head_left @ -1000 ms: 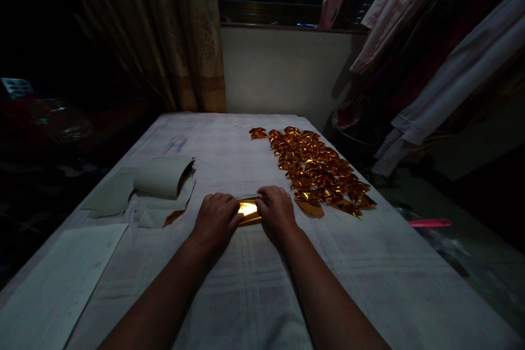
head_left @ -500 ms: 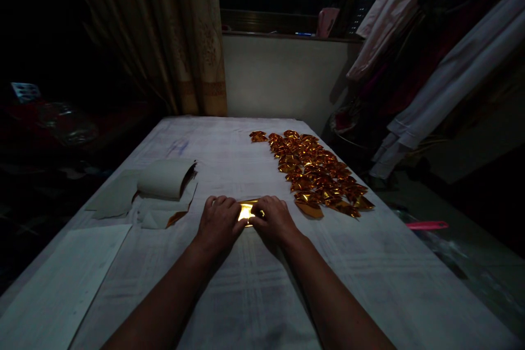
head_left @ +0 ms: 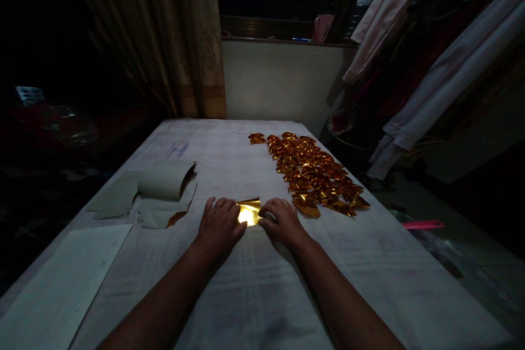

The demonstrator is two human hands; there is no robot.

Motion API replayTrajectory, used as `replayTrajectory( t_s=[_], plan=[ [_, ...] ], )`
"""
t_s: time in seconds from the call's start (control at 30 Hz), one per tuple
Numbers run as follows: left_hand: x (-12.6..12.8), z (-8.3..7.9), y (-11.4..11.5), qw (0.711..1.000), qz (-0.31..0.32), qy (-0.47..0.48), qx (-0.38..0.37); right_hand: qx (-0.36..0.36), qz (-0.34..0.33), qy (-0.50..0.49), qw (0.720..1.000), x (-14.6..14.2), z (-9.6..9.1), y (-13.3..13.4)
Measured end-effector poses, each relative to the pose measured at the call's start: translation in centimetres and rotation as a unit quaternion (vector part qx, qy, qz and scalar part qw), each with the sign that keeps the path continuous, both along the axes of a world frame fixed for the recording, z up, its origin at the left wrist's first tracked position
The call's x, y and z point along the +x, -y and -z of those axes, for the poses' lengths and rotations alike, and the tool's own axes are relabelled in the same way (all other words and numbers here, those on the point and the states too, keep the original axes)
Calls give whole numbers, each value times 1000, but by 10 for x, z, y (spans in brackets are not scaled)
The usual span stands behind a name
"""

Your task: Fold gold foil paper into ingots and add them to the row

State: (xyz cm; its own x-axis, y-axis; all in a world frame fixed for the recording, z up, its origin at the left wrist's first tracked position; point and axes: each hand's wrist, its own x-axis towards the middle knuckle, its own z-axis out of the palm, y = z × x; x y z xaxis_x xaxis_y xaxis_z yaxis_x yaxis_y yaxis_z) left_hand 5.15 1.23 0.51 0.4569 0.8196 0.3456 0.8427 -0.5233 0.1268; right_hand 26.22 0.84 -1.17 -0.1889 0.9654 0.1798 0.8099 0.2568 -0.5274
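A shiny gold foil sheet [head_left: 249, 211] lies on the white cloth-covered table [head_left: 254, 284] between my two hands. My left hand [head_left: 219, 225] rests on its left part, fingers curled down with the thumb at its near edge. My right hand [head_left: 282, 220] pinches its right edge with curled fingers. Several folded gold foil pieces [head_left: 314, 172] lie in a long heap to the right, just beyond my right hand.
Grey-white paper sheets, one curled, with a gold underside showing [head_left: 159, 191], lie to the left. A flat pale sheet [head_left: 61, 279] sits at the near left. A curtain [head_left: 180, 38] hangs behind the table, clothes [head_left: 430, 65] hang at the right, and a pink object [head_left: 422, 225] lies right.
My hands have shifted slightly on the gold foil. More of the sheet shows between them now, its far edge raised.
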Motion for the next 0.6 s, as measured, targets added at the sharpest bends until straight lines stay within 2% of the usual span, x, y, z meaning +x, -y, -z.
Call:
replayTrajectory(
  t_s=[0.17, 0.37, 0.6],
  plan=[
    [7, -2, 0, 1000, -13, -8, 1, 15, 9, -19, 1000, 5, 2, 3],
    [19, 4, 5, 998, -61, -21, 29, 49, 20, -33, 998, 2, 5, 7],
    [16, 9, 9, 998, -61, 4, 34, 63, 12, -40, 997, 4, 6, 8]
  ],
)
